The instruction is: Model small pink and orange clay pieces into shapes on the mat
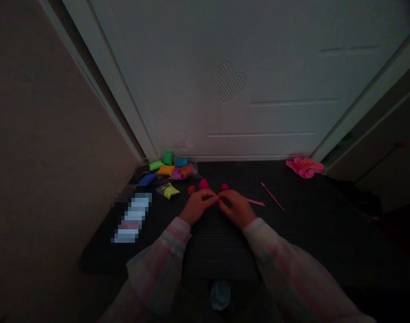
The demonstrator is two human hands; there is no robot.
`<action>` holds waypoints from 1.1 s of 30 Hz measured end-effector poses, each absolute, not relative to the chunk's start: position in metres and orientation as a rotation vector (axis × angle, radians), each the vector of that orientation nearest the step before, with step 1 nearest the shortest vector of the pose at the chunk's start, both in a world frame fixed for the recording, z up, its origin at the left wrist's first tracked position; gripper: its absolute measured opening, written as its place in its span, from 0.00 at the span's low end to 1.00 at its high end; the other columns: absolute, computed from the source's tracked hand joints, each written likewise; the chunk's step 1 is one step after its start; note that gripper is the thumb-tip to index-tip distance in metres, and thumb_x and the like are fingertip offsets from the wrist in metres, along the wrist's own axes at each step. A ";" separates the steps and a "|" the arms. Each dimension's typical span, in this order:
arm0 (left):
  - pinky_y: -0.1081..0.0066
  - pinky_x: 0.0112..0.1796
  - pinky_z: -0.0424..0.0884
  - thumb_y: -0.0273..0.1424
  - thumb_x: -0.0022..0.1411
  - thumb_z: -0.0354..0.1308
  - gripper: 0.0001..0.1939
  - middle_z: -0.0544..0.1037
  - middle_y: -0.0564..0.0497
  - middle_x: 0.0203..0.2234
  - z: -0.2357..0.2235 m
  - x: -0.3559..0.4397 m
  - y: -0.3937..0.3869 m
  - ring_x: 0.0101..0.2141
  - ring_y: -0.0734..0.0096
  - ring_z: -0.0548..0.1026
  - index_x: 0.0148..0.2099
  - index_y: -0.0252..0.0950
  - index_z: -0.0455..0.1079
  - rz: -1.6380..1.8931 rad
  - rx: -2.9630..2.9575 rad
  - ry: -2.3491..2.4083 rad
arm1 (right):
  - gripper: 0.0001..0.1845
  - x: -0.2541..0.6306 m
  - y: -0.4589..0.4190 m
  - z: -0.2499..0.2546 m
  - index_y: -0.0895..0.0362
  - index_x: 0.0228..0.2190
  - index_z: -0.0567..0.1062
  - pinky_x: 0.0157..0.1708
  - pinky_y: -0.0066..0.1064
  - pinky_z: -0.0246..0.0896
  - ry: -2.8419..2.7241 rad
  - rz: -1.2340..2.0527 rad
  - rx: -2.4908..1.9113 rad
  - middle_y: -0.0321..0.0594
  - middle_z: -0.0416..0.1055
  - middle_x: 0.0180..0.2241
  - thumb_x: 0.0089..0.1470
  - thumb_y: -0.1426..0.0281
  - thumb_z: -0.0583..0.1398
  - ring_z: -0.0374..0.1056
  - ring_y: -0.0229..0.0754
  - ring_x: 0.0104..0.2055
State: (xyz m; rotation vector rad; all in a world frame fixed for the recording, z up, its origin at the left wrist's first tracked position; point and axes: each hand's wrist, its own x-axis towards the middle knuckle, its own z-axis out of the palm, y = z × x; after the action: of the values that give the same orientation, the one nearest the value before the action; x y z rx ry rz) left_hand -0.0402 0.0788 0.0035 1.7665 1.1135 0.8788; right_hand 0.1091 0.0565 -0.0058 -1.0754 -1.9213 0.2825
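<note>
My left hand (198, 205) and my right hand (237, 207) meet over the middle of the dark table, fingertips pinched close together. Whatever lies between the fingers is too small and dim to make out. Just beyond my left hand sit a magenta lump of clay (203, 184) and an orange-red lump (191, 190). Another pinkish-red lump (224, 186) is behind my right hand. To the right of that hand lies a flat pink strip (256, 202), and farther right a thin pink stick (272, 196).
Several coloured clay packets (166, 170) are heaped at the back left, with a yellow packet (171, 191) in front. A blurred-out bright rectangle (133, 218) lies at the left. A pink flower-like piece (305, 167) rests at the back right. Behind the table (221, 251) stands a white door (178, 89).
</note>
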 end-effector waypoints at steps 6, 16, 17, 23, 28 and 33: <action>0.69 0.38 0.63 0.34 0.50 0.53 0.09 0.72 0.52 0.27 0.006 -0.041 0.078 0.32 0.71 0.69 0.27 0.33 0.69 0.833 1.718 1.112 | 0.03 0.112 0.055 0.003 0.56 0.23 0.69 0.32 0.29 0.61 -1.821 0.307 -1.112 0.37 0.69 0.24 0.41 0.75 0.56 0.66 0.37 0.29; 0.72 0.30 0.64 0.35 0.49 0.55 0.10 0.72 0.52 0.25 -0.003 -0.044 0.081 0.27 0.73 0.68 0.31 0.33 0.69 0.828 1.849 1.227 | 0.12 0.142 0.069 0.002 0.58 0.35 0.67 0.33 0.32 0.63 -1.389 0.389 -1.260 0.41 0.71 0.31 0.48 0.66 0.52 0.68 0.38 0.33; 0.71 0.30 0.65 0.34 0.49 0.55 0.10 0.72 0.51 0.26 -0.004 -0.044 0.081 0.28 0.72 0.68 0.32 0.33 0.69 0.826 1.922 1.245 | 0.13 0.140 0.069 0.001 0.57 0.36 0.68 0.33 0.32 0.63 -1.405 0.420 -1.260 0.41 0.71 0.31 0.48 0.65 0.52 0.68 0.39 0.33; 0.69 0.39 0.64 0.29 0.52 0.53 0.07 0.75 0.49 0.30 -0.011 -0.048 0.081 0.36 0.69 0.68 0.34 0.34 0.70 0.754 2.428 1.245 | 0.14 0.133 0.066 0.001 0.58 0.32 0.70 0.29 0.31 0.64 -1.433 0.547 -1.295 0.40 0.72 0.28 0.48 0.62 0.52 0.69 0.39 0.30; 0.67 0.39 0.64 0.28 0.53 0.52 0.07 0.74 0.48 0.30 -0.012 -0.049 0.081 0.36 0.67 0.66 0.31 0.34 0.71 0.692 2.523 1.227 | 0.14 0.134 0.068 -0.001 0.58 0.23 0.68 0.24 0.30 0.62 -1.410 0.554 -1.354 0.37 0.69 0.21 0.39 0.58 0.59 0.66 0.38 0.24; 0.66 0.40 0.63 0.29 0.54 0.51 0.09 0.73 0.48 0.30 -0.012 -0.051 0.079 0.36 0.67 0.66 0.33 0.34 0.72 0.672 2.621 1.235 | 0.16 0.135 0.068 -0.001 0.58 0.22 0.68 0.25 0.29 0.61 -1.453 0.566 -1.369 0.36 0.69 0.21 0.42 0.57 0.56 0.66 0.38 0.24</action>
State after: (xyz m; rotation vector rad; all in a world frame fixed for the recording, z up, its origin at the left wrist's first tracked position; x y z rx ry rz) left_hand -0.0506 0.0793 -0.0115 2.6215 1.2355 0.6717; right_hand 0.1347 0.0676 -0.0011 -1.3692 -1.4527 0.5659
